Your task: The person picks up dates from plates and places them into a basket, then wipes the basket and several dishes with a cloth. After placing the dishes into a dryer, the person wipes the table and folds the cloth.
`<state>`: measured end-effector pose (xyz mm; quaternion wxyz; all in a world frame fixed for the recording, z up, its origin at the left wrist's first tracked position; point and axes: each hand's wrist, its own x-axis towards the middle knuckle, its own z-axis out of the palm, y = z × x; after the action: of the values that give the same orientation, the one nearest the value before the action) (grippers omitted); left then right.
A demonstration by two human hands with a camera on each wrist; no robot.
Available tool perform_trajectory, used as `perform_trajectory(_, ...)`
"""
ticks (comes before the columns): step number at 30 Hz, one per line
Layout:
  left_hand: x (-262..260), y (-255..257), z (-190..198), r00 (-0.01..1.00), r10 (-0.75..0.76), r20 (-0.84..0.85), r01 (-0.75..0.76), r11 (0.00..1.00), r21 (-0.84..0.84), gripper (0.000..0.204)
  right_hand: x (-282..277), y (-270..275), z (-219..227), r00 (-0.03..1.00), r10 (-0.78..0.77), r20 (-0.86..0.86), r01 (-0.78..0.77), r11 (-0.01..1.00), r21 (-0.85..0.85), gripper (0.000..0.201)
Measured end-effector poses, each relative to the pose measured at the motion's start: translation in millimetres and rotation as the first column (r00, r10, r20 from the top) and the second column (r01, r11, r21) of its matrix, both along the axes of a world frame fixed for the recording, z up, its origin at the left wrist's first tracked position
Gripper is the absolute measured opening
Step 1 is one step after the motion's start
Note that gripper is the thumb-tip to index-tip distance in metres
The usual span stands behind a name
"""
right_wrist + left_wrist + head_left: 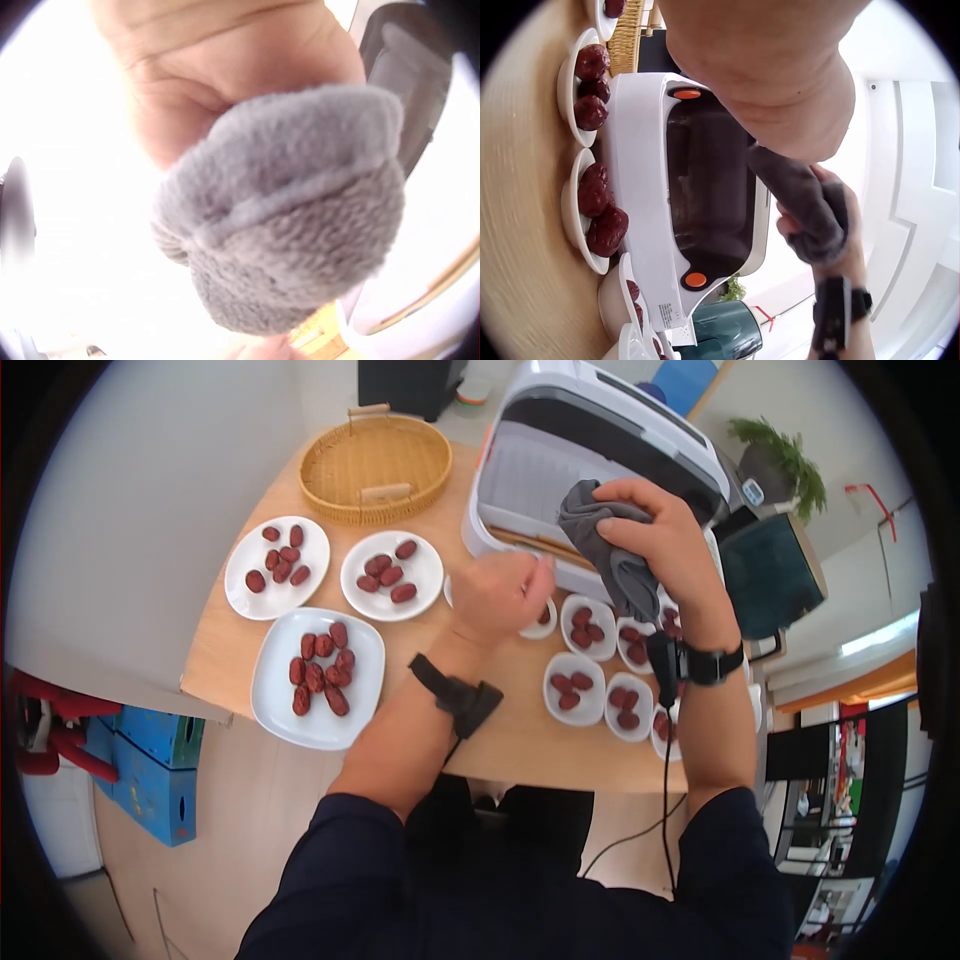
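Observation:
My right hand (665, 540) grips a bunched grey cloth (610, 550) in front of a white box (480, 510). The cloth's fuzzy, seamed folds (300, 202) fill the right wrist view, with the palm above them. To the left of it my left hand (505, 595) is raised over the table with its fingers curled in, and no object shows in it. In the left wrist view the left hand (780, 97) overlaps the cloth's upper end. Below the hands are small white bowls (574, 710) of red dates (570, 692).
White plates (245, 585) and a squarish plate (270, 710) hold more dates on the left. A wicker tray (375, 460) with wooden handles stands behind them. Thin brown sticks (535, 543) lie along the box's front. A dark green appliance (770, 575) stands at right; a cable (667, 790) hangs from the right wrist.

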<state>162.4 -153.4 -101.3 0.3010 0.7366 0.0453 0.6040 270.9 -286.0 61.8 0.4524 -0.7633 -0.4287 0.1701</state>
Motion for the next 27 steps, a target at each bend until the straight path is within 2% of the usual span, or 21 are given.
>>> perform_trajectory(4, -2, -1, 8, 0.999, 0.0, 0.036, 0.001, 1.0, -0.015, 0.037, -86, -75, -49, 0.945, -0.088, -0.316, 0.135, 0.982, 0.13, 0.037)
perform_trajectory(5, -3, -2, 11, 0.999, -0.006, 0.054, 0.008, 0.999, -0.041, 0.036, -97, -89, -75, 0.939, -0.097, -0.329, 0.137, 0.985, 0.101, 0.038)
perform_trajectory(6, -4, -2, 15, 0.997, -0.008, 0.073, 0.013, 0.998, -0.065, 0.035, -118, -95, -86, 0.972, -0.115, -0.206, 0.136, 0.986, 0.093, 0.039)
perform_trajectory(7, -5, -2, 18, 0.997, -0.026, 0.074, 0.032, 0.997, -0.073, 0.032, -133, -100, -104, 0.938, -0.109, -0.328, 0.146, 0.985, 0.09, 0.039)
perform_trajectory(8, -11, -8, 25, 0.997, -0.031, 0.07, 0.036, 0.997, -0.065, 0.032, -145, -101, -125, 0.964, -0.132, -0.232, 0.16, 0.982, 0.103, 0.038)
perform_trajectory(10, -30, -18, 48, 0.992, -0.072, 0.102, 0.086, 0.986, -0.142, 0.031, -166, -95, -134, 0.989, -0.12, 0.085, 0.116, 0.992, 0.04, 0.034)
perform_trajectory(11, -43, -21, 54, 0.993, -0.07, 0.09, 0.081, 0.988, -0.134, 0.031, -174, -88, -140, 0.99, -0.117, 0.073, 0.114, 0.992, 0.048, 0.034)
perform_trajectory(13, -75, -23, 65, 0.99, -0.064, 0.129, 0.084, 0.984, -0.159, 0.028, -179, -68, -155, 0.9, -0.15, 0.41, 0.183, 0.982, -0.041, 0.031)
perform_trajectory(14, -95, -25, 67, 0.99, -0.064, 0.125, 0.092, 0.969, -0.229, 0.026, -182, -61, -166, 0.906, -0.15, 0.395, 0.178, 0.983, -0.035, 0.031)
perform_trajectory(16, -136, -23, 69, 0.99, -0.03, 0.141, 0.073, 0.95, -0.305, 0.025, -185, -50, -184, 0.839, 0.041, 0.543, 0.041, 0.99, -0.138, 0.031)
perform_trajectory(17, -159, -20, 67, 0.988, 0.001, 0.154, 0.048, 0.948, -0.315, 0.024, -188, -53, -187, 0.876, 0.196, 0.441, -0.187, 0.98, -0.065, 0.034)
perform_trajectory(18, -185, -17, 57, 0.996, 0.021, 0.081, 0.019, 0.889, -0.457, 0.026, -192, -57, -183, 0.878, 0.202, 0.434, -0.197, 0.979, -0.057, 0.034)
perform_trajectory(19, -205, -27, 66, 0.994, 0.085, 0.064, -0.043, 0.869, -0.494, 0.03, -194, -61, -173, 0.917, 0.375, 0.136, -0.363, 0.926, -0.106, 0.035)
perform_trajectory(20, -222, -29, 62, 0.994, 0.091, 0.059, -0.051, 0.873, -0.486, 0.03, -196, -64, -163, 0.845, 0.506, -0.174, -0.527, 0.844, -0.101, 0.037)
perform_trajectory(21, -238, -27, 54, 0.993, 0.112, 0.035, -0.074, 0.831, -0.552, 0.031, -195, -62, -156, 0.917, 0.395, -0.059, -0.398, 0.915, -0.067, 0.037)
perform_trajectory(22, -249, -27, 46, 0.991, 0.131, 0.009, -0.098, 0.782, -0.615, 0.031, -189, -53, -157, 0.953, 0.274, 0.128, -0.278, 0.961, 0.01, 0.035)
perform_trajectory(23, -254, -31, 39, 0.991, 0.134, -0.002, -0.107, 0.784, -0.612, 0.031, -184, -41, -155, 0.981, 0.147, 0.127, -0.15, 0.988, 0.021, 0.033)
perform_trajectory(24, -257, -36, 33, 0.99, 0.136, -0.043, -0.131, 0.74, -0.659, 0.031, -179, -27, -151, 0.992, 0.016, 0.126, -0.02, 0.999, 0.03, 0.031)
perform_trajectory(25, -257, -41, 29, 0.987, 0.137, -0.079, -0.153, 0.695, -0.703, 0.031, -176, -12, -159, 0.992, 0.019, 0.123, -0.023, 0.999, 0.036, 0.031)
perform_trajectory(26, -257, -46, 26, 0.987, 0.136, -0.083, -0.155, 0.698, -0.699, 0.031, -174, 3, -175, 0.981, -0.029, 0.192, 0.035, 0.999, -0.027, 0.035)
perform_trajectory(27, -253, -52, 24, 0.989, 0.071, -0.128, -0.139, 0.726, -0.674, 0.031, -175, 12, -182, 0.961, -0.076, 0.266, 0.101, 0.991, -0.083, 0.039)
